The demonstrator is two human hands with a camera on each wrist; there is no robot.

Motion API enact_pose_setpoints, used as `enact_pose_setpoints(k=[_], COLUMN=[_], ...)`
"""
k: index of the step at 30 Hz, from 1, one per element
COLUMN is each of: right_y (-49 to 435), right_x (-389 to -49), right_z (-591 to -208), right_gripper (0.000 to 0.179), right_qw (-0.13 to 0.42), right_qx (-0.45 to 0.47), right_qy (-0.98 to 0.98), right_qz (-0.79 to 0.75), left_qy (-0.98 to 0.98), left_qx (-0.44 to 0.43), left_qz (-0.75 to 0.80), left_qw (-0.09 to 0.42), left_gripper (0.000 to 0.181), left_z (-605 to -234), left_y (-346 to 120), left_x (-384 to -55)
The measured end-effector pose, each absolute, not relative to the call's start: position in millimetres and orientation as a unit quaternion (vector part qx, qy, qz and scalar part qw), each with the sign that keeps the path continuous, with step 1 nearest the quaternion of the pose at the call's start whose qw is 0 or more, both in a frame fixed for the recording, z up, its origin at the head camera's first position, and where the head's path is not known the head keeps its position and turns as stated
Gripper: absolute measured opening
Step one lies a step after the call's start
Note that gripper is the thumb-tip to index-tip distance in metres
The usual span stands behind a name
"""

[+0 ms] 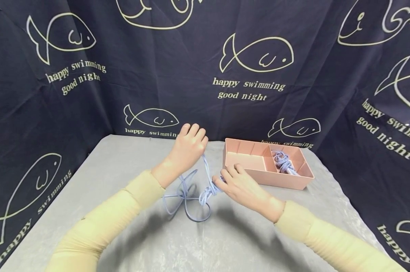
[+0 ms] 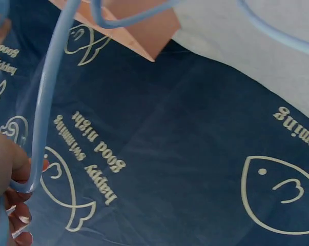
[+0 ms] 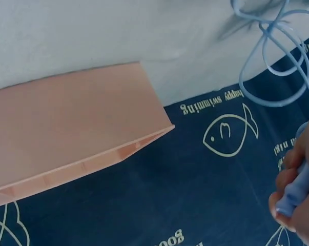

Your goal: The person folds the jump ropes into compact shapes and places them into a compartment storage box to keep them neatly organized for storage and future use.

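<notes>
A light blue cord [image 1: 208, 193] hangs between the two hands, partly bunched into a knotted bundle near the right hand. The left hand [image 1: 188, 146], raised higher, pinches a strand; in the left wrist view that strand of cord [image 2: 45, 97] loops around its fingers [image 2: 22, 171]. Lower and to the right, the right hand [image 1: 242, 189] holds the bundled end. From the right wrist, a smooth thick blue end piece [image 3: 295, 190] shows within its curled fingers [image 3: 283, 179]. Loose loops of cord [image 3: 269, 105] dangle below the hands, over the grey table.
A pink two-compartment box [image 1: 283, 181] stands at the back right, just behind the right hand. Its right compartment contains another coiled blue cord [image 1: 284, 162]. Dark fish-print cloth [image 1: 191, 75] surrounds the grey table [image 1: 259, 241] at the back and sides.
</notes>
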State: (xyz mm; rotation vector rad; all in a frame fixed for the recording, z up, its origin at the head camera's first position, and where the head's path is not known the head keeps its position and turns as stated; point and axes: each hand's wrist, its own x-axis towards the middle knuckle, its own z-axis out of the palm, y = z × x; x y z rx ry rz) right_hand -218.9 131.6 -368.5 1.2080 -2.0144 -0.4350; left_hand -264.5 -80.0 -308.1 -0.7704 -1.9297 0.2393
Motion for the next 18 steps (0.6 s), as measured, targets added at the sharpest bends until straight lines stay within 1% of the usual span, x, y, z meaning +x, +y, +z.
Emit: enact_pose_setpoints(k=[7,12,16,18], right_y=[136.4,137.4,137.8,137.2], right_x=[-212.4,-207.0,-202.9,-201.0], right_z=[-354.2,-344.4,-335.9,-331.6], right_gripper=[0.022,0.021,0.023,0.024], right_qw=[0.353,0.338,0.333,0.329], right_qx=[0.495,0.502,0.503,0.495], right_qy=[-0.78,-0.791,-0.796,-0.804], right_qz=[-0.149,-0.093,-0.041,-0.019], left_qy=[-0.815,-0.822,-0.832,-0.833], left_qx=[-0.312,-0.321,-0.322,-0.325], left_qz=[0.118,0.117,0.117,0.119], left_qw=[0.473,0.456,0.436,0.432], left_gripper=[0.017,0.021,0.025,0.024], left_z=[-319.5,-330.2,-338.0,-341.7], left_y=[-88.0,-88.9,-88.9,-89.0], left_x=[-280.1,-287.5,-288.2,-287.7])
